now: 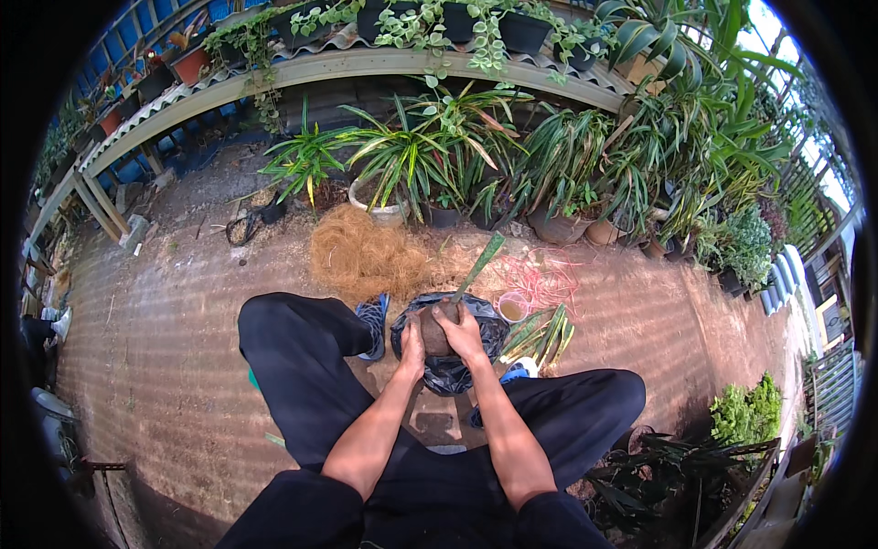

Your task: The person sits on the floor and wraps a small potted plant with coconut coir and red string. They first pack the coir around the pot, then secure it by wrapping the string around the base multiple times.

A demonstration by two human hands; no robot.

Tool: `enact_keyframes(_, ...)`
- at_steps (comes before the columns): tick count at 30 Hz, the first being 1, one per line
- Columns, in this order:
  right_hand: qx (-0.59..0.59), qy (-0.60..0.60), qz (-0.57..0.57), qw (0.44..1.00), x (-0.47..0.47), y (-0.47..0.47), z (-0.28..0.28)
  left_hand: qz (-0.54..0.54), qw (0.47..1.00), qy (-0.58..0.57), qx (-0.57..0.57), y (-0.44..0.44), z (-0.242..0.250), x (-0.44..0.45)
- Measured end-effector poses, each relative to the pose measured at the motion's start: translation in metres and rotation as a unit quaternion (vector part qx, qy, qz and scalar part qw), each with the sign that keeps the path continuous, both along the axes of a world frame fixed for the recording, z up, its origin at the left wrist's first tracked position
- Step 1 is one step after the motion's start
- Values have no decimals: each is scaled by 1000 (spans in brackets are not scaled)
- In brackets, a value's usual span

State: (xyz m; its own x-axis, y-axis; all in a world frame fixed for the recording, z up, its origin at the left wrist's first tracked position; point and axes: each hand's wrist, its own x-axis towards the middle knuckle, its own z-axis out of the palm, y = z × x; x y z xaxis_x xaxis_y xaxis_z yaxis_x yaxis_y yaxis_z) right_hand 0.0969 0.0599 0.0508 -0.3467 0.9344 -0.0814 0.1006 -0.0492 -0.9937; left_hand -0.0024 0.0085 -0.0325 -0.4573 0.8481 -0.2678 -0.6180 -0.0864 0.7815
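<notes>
Between my two hands is a round brown ball of soil (436, 336), from whose top a green, mottled snake plant leaf (480, 264) rises, tilted to the right. My left hand (413, 346) presses on the ball's left side. My right hand (463, 333) grips its right side, with the fingers near the leaf's base. The ball is over a black plastic bag (446, 376) between my feet; what the bag holds is hidden. A clear plastic cup (513, 307) with brownish contents stands right of the bag. Several cut, striped leaves (549, 336) lie beside my right shoe.
A heap of brown fibre (363, 250) lies beyond my left shoe. Tangled pink plastic twine (542, 278) is behind the cup. Potted plants (411, 158) line the far side beneath a shelf (411, 60) bearing more pots. Part of another person (41, 336) shows at the far left.
</notes>
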Motion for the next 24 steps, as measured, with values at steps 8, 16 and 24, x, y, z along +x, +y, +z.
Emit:
enact_keyframes(8, 190, -83, 126, 970, 8, -2, 8, -61, 988, -142, -1, -7, 23, -13)
enact_keyframes(16, 189, -52, 99, 976, 5, -5, 6, -76, 979, -190, -23, -9, 45, -11)
enact_keyframes(24, 204, -63, 91, 973, 7, -4, 14, -109, 966, -221, -75, -15, 52, -8)
